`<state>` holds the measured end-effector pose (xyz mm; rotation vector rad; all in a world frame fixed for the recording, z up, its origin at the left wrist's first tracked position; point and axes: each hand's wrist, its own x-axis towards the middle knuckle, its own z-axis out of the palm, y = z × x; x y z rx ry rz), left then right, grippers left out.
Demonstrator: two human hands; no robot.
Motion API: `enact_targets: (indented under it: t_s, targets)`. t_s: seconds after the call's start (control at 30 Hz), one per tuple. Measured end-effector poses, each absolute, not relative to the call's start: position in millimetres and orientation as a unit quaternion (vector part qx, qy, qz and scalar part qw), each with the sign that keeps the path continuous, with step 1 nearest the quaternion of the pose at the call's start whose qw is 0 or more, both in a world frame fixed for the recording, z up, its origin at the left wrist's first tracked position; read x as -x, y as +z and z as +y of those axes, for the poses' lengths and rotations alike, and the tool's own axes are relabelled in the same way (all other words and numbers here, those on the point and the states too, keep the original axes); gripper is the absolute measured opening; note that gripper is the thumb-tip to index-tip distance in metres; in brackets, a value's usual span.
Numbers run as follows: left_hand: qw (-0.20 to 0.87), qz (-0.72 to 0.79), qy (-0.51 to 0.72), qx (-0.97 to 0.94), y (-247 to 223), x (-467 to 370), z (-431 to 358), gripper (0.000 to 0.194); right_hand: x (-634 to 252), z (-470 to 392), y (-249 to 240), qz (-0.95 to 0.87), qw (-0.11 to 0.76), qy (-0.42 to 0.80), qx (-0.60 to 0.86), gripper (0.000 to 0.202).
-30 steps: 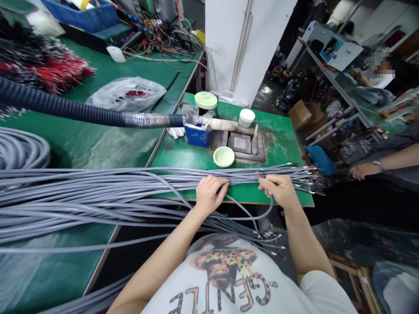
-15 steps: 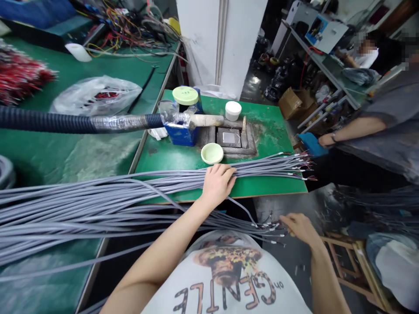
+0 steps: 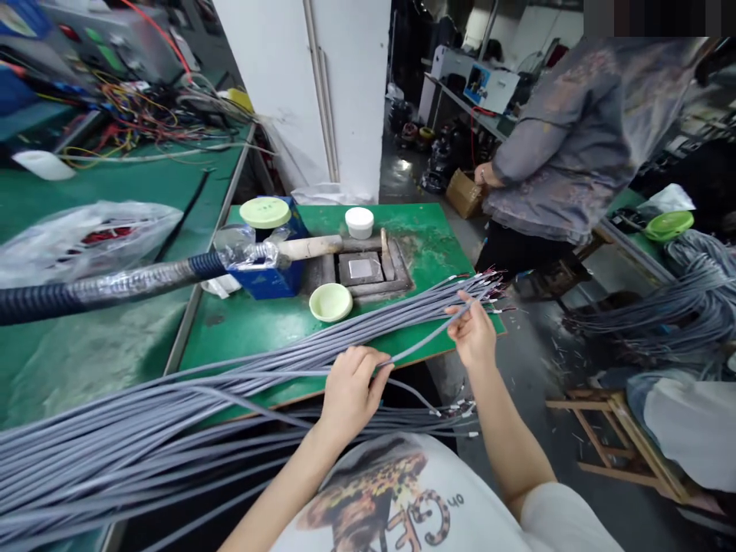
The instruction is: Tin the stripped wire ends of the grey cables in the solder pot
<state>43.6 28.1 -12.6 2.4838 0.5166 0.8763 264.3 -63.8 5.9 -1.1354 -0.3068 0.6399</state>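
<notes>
Both my hands are on one grey cable [image 3: 422, 346] lifted at the near side of a long bundle of grey cables [image 3: 310, 345]. My left hand [image 3: 353, 387] is closed round it near the green board's front edge. Farther along, close to the cable's end, my right hand [image 3: 474, 330] pinches it. The bundle lies across the board, its stripped ends with thin red and dark wires [image 3: 491, 284] fanning out at the right edge. Below, near my lap, hangs a second group of grey cables [image 3: 402, 422] with white-tipped ends.
On the green board [image 3: 425, 238] stand a square metal solder pot [image 3: 365, 268], a light green dish [image 3: 330, 303], a white tub [image 3: 359, 222] and a blue box [image 3: 270, 280] with a hose nozzle [image 3: 310, 247]. A person [image 3: 569, 153] stands at right, near a wooden stool [image 3: 621, 437].
My left hand has come off the bundle's top and moved nearer me onto one cable. My right hand has risen from the lower ends to that cable. The other person has turned and moved.
</notes>
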Motion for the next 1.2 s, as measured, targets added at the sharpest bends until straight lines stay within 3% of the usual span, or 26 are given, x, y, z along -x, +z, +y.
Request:
enact_targets:
  t_s: [0.1,0.2,0.47,0.63,0.8,1.03,1.2]
  targets:
    - [0.27,0.188,0.274,-0.904,-20.5,-42.0,25.5,0.01,-280.7,-60.6,17.4,-0.163,0.784,0.23,0.553,0.039]
    - [0.339,0.181,0.228,-0.895,-24.3,-42.4,26.2,0.014,-280.9,-65.0,21.3,-0.27,0.727,0.194,0.601,0.035]
    - [0.675,0.23,0.263,-0.65,-13.8,-52.9,38.8,0.038,-241.7,-100.6,21.5,-0.567,0.348,0.35,0.659,0.029]
    - [0.757,0.28,0.318,-0.497,-11.5,-55.9,52.2,0.026,-227.5,-112.1,15.7,-0.629,0.218,0.389,0.637,0.026]
    - [0.793,0.281,0.316,-0.439,-15.4,-56.8,49.2,0.021,-227.9,-114.8,9.0,-0.646,0.197,0.419,0.606,0.022]
    - [0.832,0.192,0.166,-0.494,-6.5,-70.1,18.7,0.022,-208.8,-97.0,4.6,-0.532,0.399,0.43,0.611,0.041]
    - [0.83,0.212,0.214,-0.469,-5.5,-71.2,25.3,0.024,-204.6,-83.8,6.8,-0.529,0.402,0.406,0.627,0.035]
